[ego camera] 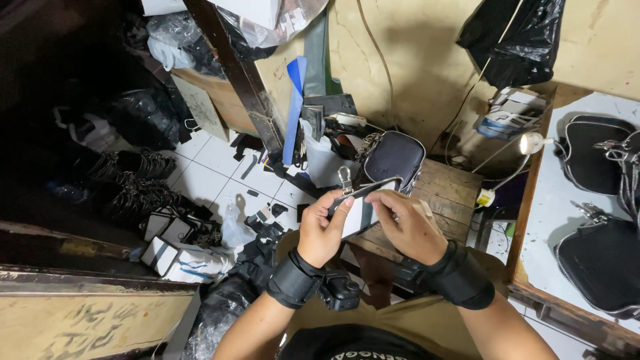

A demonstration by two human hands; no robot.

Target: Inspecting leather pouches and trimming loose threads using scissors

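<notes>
Both my hands hold a black strap [363, 191] with a silver metal clasp [345, 179] at its upper left end. My left hand [325, 227] pinches the strap just below the clasp. At the other end my right hand [407, 223] grips it, a ring on one finger. Each wrist wears a black band, and a small camera [341, 291] is fixed to the left one. A finished black bag [393, 157] with a chain rests just behind the strap on a small wooden table [450, 193].
To the right, a white worktop [543, 227] carries two black zipped bags [603, 260] and a lit lamp [531, 143]. Black scraps, boxes and bundles of chain litter the tiled floor [213, 173] on the left. A black plastic sack [517, 37] hangs on the wall.
</notes>
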